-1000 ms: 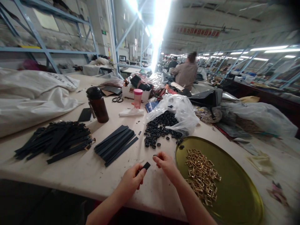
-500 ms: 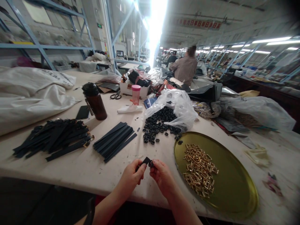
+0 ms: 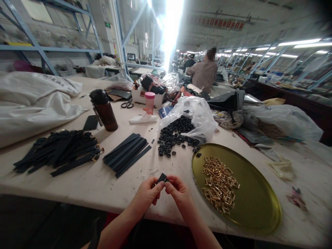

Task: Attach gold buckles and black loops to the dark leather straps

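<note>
Near the table's front edge my left hand (image 3: 150, 190) is closed on a black strap (image 3: 162, 177), its end sticking up past the thumb. My right hand (image 3: 177, 188) meets it there, fingers pinched at the strap's right side; a small black loop was between them a moment ago and is now mostly hidden. Beyond my hands lies a heap of small black loops (image 3: 176, 135), spilling from a clear plastic bag (image 3: 201, 112). A stack of flat black straps (image 3: 127, 152) lies to the left, and farther left a pile of straps with gold buckles (image 3: 62, 148).
On the right, a round gold tray (image 3: 256, 193) holds gold buckles (image 3: 220, 183). A brown bottle (image 3: 105, 110), a phone (image 3: 90, 122), a pink-lidded cup (image 3: 149, 103) and scissors (image 3: 127, 104) stand or lie farther back. A person (image 3: 204, 71) is in the background.
My right hand has moved in against the strap end, bringing the small black loop to it. The left hand still holds the strap in about the same place.
</note>
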{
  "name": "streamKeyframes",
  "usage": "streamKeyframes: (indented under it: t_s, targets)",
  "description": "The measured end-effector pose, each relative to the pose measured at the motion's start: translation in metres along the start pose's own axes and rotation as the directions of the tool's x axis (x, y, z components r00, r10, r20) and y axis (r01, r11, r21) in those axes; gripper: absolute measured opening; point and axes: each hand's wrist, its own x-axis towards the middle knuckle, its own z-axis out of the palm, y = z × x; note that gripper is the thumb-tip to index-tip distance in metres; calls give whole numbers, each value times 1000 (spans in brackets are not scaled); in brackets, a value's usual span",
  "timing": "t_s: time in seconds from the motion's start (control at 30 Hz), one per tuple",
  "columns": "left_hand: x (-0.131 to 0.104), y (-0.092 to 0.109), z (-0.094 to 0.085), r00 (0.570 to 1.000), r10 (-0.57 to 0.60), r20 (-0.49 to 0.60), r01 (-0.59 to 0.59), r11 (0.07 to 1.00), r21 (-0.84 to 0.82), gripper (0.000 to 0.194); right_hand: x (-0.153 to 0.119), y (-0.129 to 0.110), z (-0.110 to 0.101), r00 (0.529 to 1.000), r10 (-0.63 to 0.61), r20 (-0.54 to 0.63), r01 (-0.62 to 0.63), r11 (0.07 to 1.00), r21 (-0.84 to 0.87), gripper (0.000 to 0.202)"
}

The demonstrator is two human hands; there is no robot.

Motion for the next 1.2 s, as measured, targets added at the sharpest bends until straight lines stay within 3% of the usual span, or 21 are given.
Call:
streamKeyframes:
  t_s: [0.07, 0.17, 0.3, 0.47, 0.63, 0.77, 0.83, 0.9, 1.07, 1.2]
  targets:
    - [-1, 0, 0, 1000, 1, 1, -1, 1000, 5, 35, 0, 0, -2, 999, 28, -31, -27, 1000, 15, 25]
    - [-1, -3, 0, 1000, 22, 8, -22, 999, 50, 32, 1, 1, -4, 987, 139, -86, -121, 975, 188, 28]
    - [-1, -5, 0, 997, 78, 24, -82, 978, 194, 31, 3, 4, -3, 973, 220, -75, -183, 923, 337, 28]
    - [-2, -6, -5, 996, 51, 69, -70, 946, 318, 31, 1, 6, -3, 982, 152, -111, -132, 977, 170, 28]
    - [-3, -2, -4, 991, 76, 111, -115, 905, 410, 30, -3, 0, -5, 992, 117, -46, -117, 993, 12, 28]
    - [-6, 4, 0, 991, 84, 103, -118, 914, 387, 25, -5, 0, -9, 993, 97, -62, -97, 995, -6, 25]
    - [-10, 6, 1, 985, 71, 155, -120, 937, 328, 17, -7, 2, -11, 992, 103, -75, -103, 995, 5, 24]
    - [-13, 7, 0, 977, 74, 199, -130, 950, 282, 23, -9, 5, -11, 990, 122, -70, -119, 992, 42, 23]
    - [-15, 2, -3, 985, 110, 135, -144, 949, 282, 29, -16, 5, -4, 994, 103, 43, -105, 992, 66, 21]
    - [-13, 0, -5, 990, 97, 105, -127, 933, 336, 24, -19, 5, -6, 999, 50, -6, -50, 999, 21, 36]
